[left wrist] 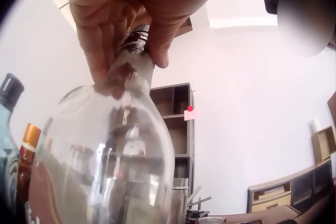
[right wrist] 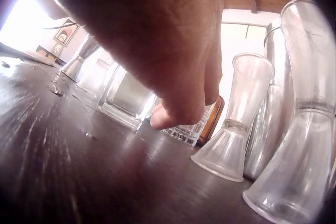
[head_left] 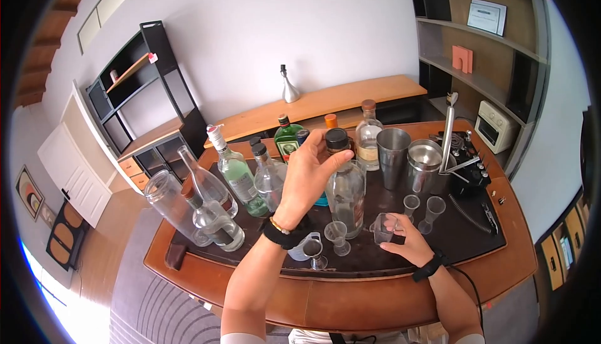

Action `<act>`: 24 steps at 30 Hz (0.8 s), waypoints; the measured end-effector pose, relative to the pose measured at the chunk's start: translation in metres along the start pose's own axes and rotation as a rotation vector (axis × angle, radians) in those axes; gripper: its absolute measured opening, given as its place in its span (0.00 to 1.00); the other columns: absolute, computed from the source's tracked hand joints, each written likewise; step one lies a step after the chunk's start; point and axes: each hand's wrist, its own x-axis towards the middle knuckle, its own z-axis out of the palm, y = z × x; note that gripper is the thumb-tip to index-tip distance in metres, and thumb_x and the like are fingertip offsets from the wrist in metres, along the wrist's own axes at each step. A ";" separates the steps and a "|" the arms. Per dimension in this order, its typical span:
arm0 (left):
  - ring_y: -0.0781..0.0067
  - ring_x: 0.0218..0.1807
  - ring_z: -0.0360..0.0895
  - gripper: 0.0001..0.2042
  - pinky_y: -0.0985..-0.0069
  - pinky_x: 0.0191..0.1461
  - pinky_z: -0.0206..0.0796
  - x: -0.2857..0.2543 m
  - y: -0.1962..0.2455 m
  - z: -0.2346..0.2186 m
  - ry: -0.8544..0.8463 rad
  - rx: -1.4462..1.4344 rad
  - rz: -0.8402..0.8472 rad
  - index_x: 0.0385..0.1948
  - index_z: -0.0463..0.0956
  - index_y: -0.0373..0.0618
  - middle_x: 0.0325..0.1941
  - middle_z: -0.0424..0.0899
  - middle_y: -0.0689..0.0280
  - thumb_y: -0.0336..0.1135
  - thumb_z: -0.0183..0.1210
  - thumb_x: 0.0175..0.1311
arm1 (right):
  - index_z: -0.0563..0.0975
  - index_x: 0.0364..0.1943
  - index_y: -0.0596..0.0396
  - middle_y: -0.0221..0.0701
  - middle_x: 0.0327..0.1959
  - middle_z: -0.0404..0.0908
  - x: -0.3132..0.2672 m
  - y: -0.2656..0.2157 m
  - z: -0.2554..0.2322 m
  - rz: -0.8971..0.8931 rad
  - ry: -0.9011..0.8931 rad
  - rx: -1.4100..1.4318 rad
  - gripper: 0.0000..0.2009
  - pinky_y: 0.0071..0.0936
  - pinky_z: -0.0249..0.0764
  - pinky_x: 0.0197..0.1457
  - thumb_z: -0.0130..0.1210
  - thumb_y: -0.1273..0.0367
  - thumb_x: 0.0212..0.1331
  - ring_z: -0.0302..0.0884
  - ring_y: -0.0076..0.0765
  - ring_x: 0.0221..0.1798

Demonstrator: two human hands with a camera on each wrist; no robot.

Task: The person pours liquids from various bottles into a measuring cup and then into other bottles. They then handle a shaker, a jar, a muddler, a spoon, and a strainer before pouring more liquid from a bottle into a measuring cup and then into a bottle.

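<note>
The tall clear bottle [head_left: 346, 197] stands about upright on the bench [head_left: 310, 303], its black cap [head_left: 337, 137] on. The left hand [head_left: 305, 178] grips it at the top, thumb and fingers curled round the neck and cap. Just right of the bottle, the right hand [head_left: 410, 244] holds a small clear glass [head_left: 383, 230] between thumb and fingers, low over the bench; whether the glass touches the surface cannot be told.

The step in hand seems to be managing bottle and glass together, one in each hand, with no liquid passing between them. Any pour would first call for the cap to come off, so the next move probably asks for a steady bottle and a firm twist, and perhaps a freed right hand.

Care seems needed around the bottle: a clear jigger [head_left: 339, 239] stands close at its near left, a metal jigger [head_left: 315, 254] farther left, and two more clear jiggers [head_left: 433, 212] beyond the glass to its right.
</note>
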 end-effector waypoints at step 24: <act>0.60 0.64 0.76 0.28 0.66 0.67 0.68 -0.054 0.028 -0.035 0.365 0.007 0.231 0.70 0.61 0.40 0.66 0.73 0.51 0.26 0.59 0.68 | 0.63 0.69 0.57 0.38 0.66 0.70 0.071 -0.150 -0.012 -0.310 -0.030 -0.052 0.32 0.39 0.59 0.74 0.63 0.69 0.62 0.66 0.37 0.71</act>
